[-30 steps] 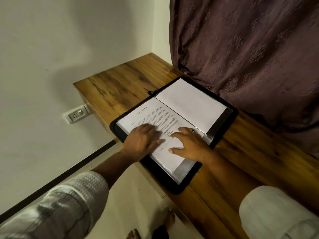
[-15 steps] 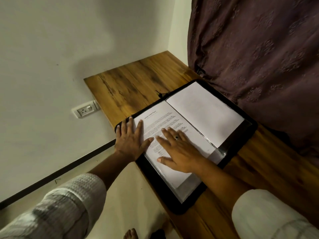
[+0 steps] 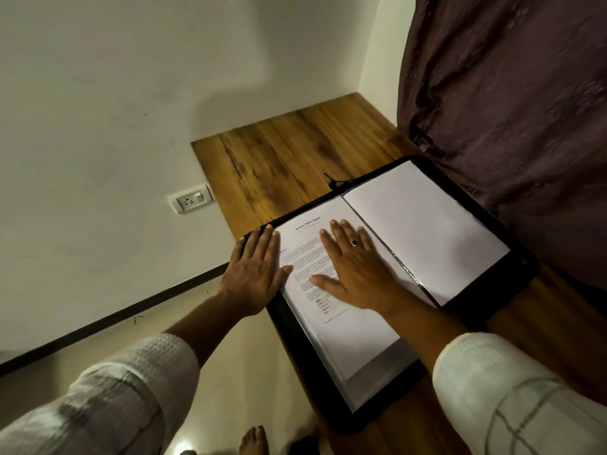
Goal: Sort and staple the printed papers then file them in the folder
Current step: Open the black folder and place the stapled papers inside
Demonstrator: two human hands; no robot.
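Here, a flat left hand (image 3: 254,274) steadies the folder (image 3: 295,349) while the flat right hand (image 3: 354,274) presses the printed page (image 3: 354,339) smooth.

from my feed i see a plain off-white painted wall (image 3: 115,110) filling the left side, with a soft shadow across it in dim, warm light. a white rectangular wall socket with a switch (image 3: 190,199) sits just beside the edge of a brown wood-grain desk top (image 3: 289,152) that runs into the corner. a dark plum patterned fabric curtain (image 3: 509,110) hangs on the right, down to the desk. below, a thin dark skirting strip (image 3: 115,320) meets a pale beige floor (image 3: 246,372)
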